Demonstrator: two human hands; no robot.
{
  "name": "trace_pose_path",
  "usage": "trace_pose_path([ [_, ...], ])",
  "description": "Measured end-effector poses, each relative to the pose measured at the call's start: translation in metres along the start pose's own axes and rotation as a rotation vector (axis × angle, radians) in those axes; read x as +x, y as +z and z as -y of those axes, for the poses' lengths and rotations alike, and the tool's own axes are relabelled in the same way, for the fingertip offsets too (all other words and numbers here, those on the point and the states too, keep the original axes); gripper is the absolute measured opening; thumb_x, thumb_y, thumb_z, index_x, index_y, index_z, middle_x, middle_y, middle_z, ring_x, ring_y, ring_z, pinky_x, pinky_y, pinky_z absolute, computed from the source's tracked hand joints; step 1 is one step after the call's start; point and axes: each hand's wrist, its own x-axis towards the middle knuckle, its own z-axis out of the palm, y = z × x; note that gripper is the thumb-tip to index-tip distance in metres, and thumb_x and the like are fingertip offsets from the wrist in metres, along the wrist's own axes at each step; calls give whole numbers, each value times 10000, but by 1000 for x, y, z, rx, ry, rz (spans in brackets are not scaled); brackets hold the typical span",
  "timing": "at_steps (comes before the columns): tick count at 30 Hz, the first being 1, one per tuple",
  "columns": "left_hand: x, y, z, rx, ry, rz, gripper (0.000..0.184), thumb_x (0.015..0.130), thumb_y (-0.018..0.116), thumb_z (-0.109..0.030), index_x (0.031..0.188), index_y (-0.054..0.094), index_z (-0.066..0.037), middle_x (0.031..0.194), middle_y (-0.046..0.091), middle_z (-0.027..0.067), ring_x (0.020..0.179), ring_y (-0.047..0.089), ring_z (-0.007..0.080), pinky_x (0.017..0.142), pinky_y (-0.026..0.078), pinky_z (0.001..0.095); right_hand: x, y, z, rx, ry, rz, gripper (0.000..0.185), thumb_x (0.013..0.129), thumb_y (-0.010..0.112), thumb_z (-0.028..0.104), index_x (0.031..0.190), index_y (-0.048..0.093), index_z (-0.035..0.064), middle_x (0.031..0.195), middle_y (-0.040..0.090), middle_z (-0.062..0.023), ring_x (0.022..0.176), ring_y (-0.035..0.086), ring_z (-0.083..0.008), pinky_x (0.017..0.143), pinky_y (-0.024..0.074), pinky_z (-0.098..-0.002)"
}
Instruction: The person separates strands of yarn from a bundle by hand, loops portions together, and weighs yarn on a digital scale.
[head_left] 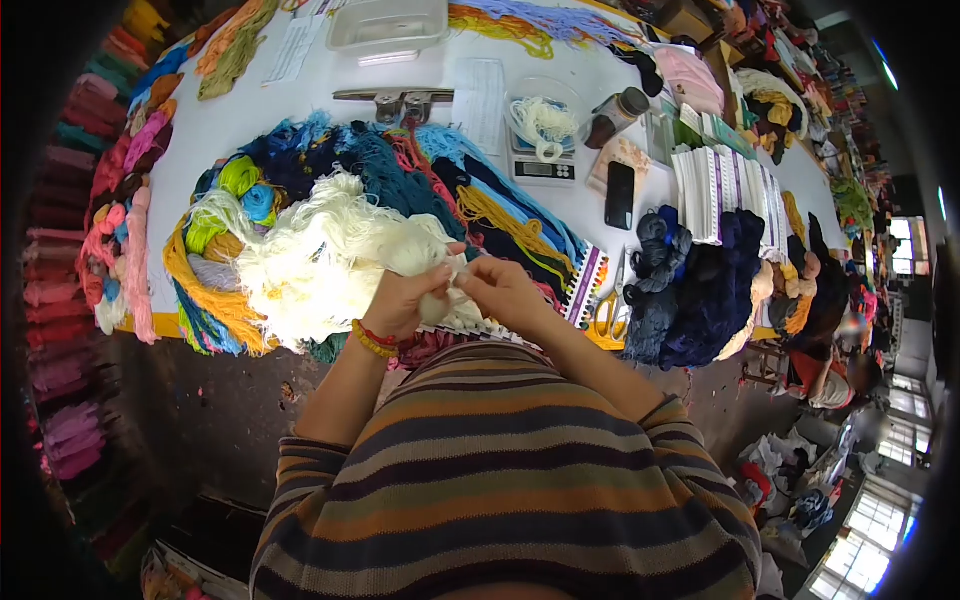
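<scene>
My left hand [405,298] is closed around a bundle of white yarn [412,252] at the front of the table. Close beside it, my right hand [492,290] pinches at the edge of that bundle; the fingertips of both hands almost meet. Whatever strand lies between the right fingertips is too small to make out. A large loose heap of cream yarn [320,255] spreads to the left of my hands. Behind it lie dark teal yarn [385,170] and mustard yarn [510,222], with green and blue balls of yarn [238,178] at the left.
A digital scale [543,168] carries a small white skein [545,122]. Right of it are a jar [617,115], a phone [620,195], stacked cards [725,190] and navy yarn [715,280]. Orange-handled scissors [610,310] lie at the front edge. A clear plastic tub [388,25] stands at the back.
</scene>
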Motion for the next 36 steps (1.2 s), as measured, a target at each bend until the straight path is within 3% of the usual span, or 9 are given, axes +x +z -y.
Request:
trace_pose_path([
  [5,-16,-54,-17,81,-273,-68,237,808,602,-242,882,580,-18,554,418,-29,476,377,59,426,297,202,-5,-35,4,-13,53,-124,215,851,507,233,782,590,47,546,462,29,459,405,-42,423,318,-194],
  [14,-78,-274,-178,138,383,-658,155,868,512,-238,808,536,-98,541,334,-68,482,316,51,459,279,195,-62,-272,-115,-578,162,-981,172,768,558,142,840,650,15,776,643,-71,716,580,-142,665,448,-280],
  [15,-85,-289,-201,137,445,-848,155,875,502,-227,802,535,-95,545,326,-64,469,301,54,455,269,203,-81,-295,-112,-766,77,-1070,255,800,501,265,790,644,53,776,629,-133,720,614,-270,640,462,-356],
  [19,-106,-308,-264,163,497,-636,71,856,515,-150,864,558,-95,565,321,-72,488,298,54,441,249,193,-135,-369,-94,-904,270,-1307,305,793,493,310,758,638,45,728,613,-163,714,608,-299,656,459,-372],
  [21,-70,-227,-229,515,428,-890,150,834,531,-138,966,566,-75,617,389,-52,532,349,58,470,285,191,-135,-370,-70,-784,83,-1192,285,788,532,287,793,640,23,686,612,-137,651,595,-209,615,442,-319],
  [24,-20,-218,-123,632,311,-431,296,846,416,-182,1081,550,-61,844,533,-18,680,462,54,564,362,199,-110,-323,11,-728,-7,-981,245,805,564,222,814,635,-13,612,561,-23,583,487,-84,555,389,-244],
  [28,46,-115,-5,314,-241,-480,151,776,604,-243,724,595,-101,581,475,-32,475,429,65,424,332,199,-91,-276,120,-662,-79,-873,228,829,581,245,836,653,29,614,500,53,576,406,-29,518,334,-202],
  [31,72,-128,55,529,-202,-506,259,756,615,-219,640,540,0,517,482,40,381,430,120,349,358,256,-82,-259,196,-831,-474,-821,230,824,590,255,864,653,38,651,517,61,588,394,-27,519,311,-189],
  [36,83,-136,72,593,-164,-582,290,767,605,-222,610,489,-6,497,473,54,364,432,129,330,367,260,-70,-238,320,-1351,-441,-1325,367,814,539,426,974,641,112,752,602,-1,720,578,-163,640,440,-299],
])
